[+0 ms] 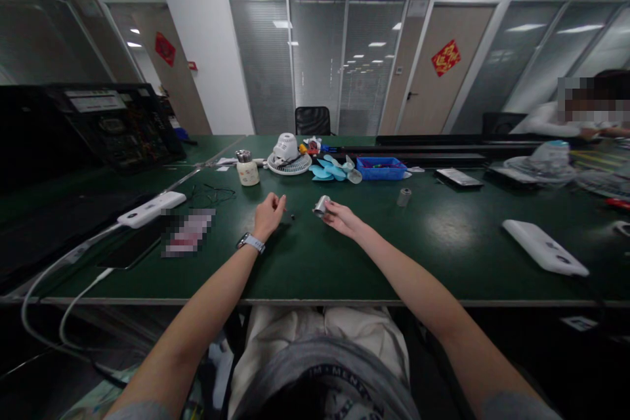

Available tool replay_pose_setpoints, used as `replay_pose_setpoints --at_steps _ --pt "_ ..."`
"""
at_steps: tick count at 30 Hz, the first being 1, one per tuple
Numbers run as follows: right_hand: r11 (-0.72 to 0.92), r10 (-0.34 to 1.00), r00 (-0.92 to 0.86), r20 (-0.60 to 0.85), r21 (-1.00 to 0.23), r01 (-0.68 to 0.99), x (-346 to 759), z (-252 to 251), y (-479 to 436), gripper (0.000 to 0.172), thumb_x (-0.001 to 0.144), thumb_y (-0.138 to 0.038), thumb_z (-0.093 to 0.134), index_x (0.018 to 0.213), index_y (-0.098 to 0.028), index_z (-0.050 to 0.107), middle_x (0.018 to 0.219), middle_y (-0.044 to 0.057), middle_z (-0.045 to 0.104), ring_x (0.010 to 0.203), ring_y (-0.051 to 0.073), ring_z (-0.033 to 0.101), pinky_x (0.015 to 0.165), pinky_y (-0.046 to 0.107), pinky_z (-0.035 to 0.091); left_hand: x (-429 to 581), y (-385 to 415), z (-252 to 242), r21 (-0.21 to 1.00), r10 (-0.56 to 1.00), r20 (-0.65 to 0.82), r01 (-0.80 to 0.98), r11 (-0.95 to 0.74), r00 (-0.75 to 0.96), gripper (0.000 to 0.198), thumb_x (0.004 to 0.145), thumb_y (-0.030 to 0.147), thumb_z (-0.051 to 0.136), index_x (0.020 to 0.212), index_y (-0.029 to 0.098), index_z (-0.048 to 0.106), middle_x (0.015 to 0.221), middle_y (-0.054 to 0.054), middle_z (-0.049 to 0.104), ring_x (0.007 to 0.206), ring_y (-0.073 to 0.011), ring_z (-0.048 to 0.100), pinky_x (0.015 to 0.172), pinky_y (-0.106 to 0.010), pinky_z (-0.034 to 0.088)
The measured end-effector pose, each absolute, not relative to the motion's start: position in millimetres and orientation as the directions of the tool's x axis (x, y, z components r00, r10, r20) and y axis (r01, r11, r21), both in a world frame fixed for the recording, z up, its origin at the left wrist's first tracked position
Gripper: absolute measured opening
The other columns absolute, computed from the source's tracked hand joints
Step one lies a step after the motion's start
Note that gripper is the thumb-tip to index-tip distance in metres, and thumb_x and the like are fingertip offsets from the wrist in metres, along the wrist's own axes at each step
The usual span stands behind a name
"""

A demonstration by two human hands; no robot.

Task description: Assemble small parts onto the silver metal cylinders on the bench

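Observation:
My right hand grips a hollow-looking silver metal cylinder with its fingertips, tilted and just above the green table. To its left, my left hand has its fingers curled together in a pinch; whatever they hold, if anything, is too small to make out. A tiny dark piece shows beside those fingers, between both hands. Farther right, a second silver cylinder stands upright on the table.
At the back are a white fan part, blue fan blades, a blue tray and a cream jar. A power strip and phone lie left, a white device right. Another person sits far right.

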State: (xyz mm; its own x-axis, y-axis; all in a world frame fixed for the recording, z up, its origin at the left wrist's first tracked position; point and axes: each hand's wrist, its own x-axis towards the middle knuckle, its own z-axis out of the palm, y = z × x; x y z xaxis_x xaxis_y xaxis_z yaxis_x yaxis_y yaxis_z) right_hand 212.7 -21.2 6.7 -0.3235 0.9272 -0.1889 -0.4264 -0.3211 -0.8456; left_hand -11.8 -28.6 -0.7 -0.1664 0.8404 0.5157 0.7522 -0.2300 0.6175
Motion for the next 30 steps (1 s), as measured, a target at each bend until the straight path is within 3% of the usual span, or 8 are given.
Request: replay_pose_setpoints --at_steps 3,7,12,17,22,27,30 --pt "-0.384 0.897 -0.398 -0.193 -0.788 -0.482 213.6 9.9 -25.7 0.013 0.091 -0.02 0.05 0.099 -0.022 0.059 0.104 0.003 0.069 0.093 0.014 0.067 0.081 0.031 0.053 -12.2 -28.3 -1.0 0.623 0.837 0.519 0.747 -0.234 -0.171 0.032 0.09 0.044 0.039 0.069 0.021 0.046 0.064 0.0 0.065 0.058 -0.0125 0.054 0.058 -0.024 0.035" --pt "-0.445 0.879 -0.41 -0.245 -0.73 -0.518 213.5 15.9 -32.0 0.02 0.095 -0.027 0.041 0.095 -0.019 0.06 0.105 0.005 0.068 0.098 0.015 0.065 0.083 0.034 0.052 -11.9 -28.1 -1.4 0.617 0.829 0.538 0.74 -0.266 -0.151 0.03 0.09 0.041 0.039 0.068 0.022 0.043 0.063 0.001 0.063 0.056 -0.0121 0.052 0.057 -0.024 0.033" --pt "-0.514 0.854 -0.407 -0.324 -0.653 -0.557 210.9 17.5 -33.2 0.021 0.093 -0.032 0.047 0.089 -0.016 0.059 0.099 0.006 0.068 0.092 0.012 0.067 0.079 0.025 0.053 -11.4 -29.5 -0.3 0.617 0.837 0.532 0.734 -0.283 -0.125 0.021 0.087 0.035 0.041 0.071 0.022 0.045 0.065 0.002 0.062 0.059 -0.012 0.053 0.059 -0.024 0.035" --pt "-0.484 0.874 -0.334 -0.352 -0.687 -0.542 206.8 15.7 -32.1 0.012 0.088 -0.03 0.057 0.085 -0.019 0.059 0.088 0.003 0.068 0.083 0.012 0.069 0.073 0.022 0.054 -11.0 -31.4 1.1 0.623 0.845 0.52 0.733 -0.273 -0.127 0.013 0.081 0.026 0.042 0.069 0.022 0.044 0.062 0.003 0.058 0.058 -0.012 0.051 0.058 -0.023 0.034" --pt "-0.503 0.864 -0.317 -0.392 -0.689 -0.521 207.8 16.1 -31.9 0.005 0.086 -0.025 0.06 0.086 -0.021 0.058 0.086 0.0 0.067 0.078 0.009 0.068 0.079 0.024 0.053 -11.6 -30.6 -0.1 0.638 0.855 0.506 0.717 -0.281 -0.115 0.01 0.079 0.023 0.041 0.07 0.022 0.042 0.062 0.003 0.059 0.059 -0.0121 0.053 0.057 -0.022 0.034" --pt "-0.52 0.852 -0.35 -0.388 -0.695 -0.497 212.3 13.8 -29.6 0.014 0.083 -0.029 0.064 0.092 -0.021 0.058 0.091 0.0 0.067 0.08 0.011 0.067 0.086 0.034 0.05 -12.8 -26.2 -4.1 0.651 0.856 0.503 0.702 -0.288 -0.116 0.009 0.081 0.021 0.039 0.085 0.021 0.048 0.065 0.003 0.062 0.057 -0.0132 0.055 0.059 -0.023 0.037" --pt "-0.509 0.857 -0.355 -0.373 -0.717 -0.476 212.9 14.0 -30.0 0.016 0.084 -0.034 0.062 0.092 -0.021 0.059 0.094 0.0 0.067 0.084 0.011 0.066 0.087 0.032 0.049 -13.5 -23.9 -5.5 0.687 0.851 0.503 0.668 -0.286 -0.153 0.027 0.08 0.019 0.039 0.106 0.02 0.045 0.067 0.003 0.063 0.055 -0.0139 0.056 0.06 -0.024 0.04"
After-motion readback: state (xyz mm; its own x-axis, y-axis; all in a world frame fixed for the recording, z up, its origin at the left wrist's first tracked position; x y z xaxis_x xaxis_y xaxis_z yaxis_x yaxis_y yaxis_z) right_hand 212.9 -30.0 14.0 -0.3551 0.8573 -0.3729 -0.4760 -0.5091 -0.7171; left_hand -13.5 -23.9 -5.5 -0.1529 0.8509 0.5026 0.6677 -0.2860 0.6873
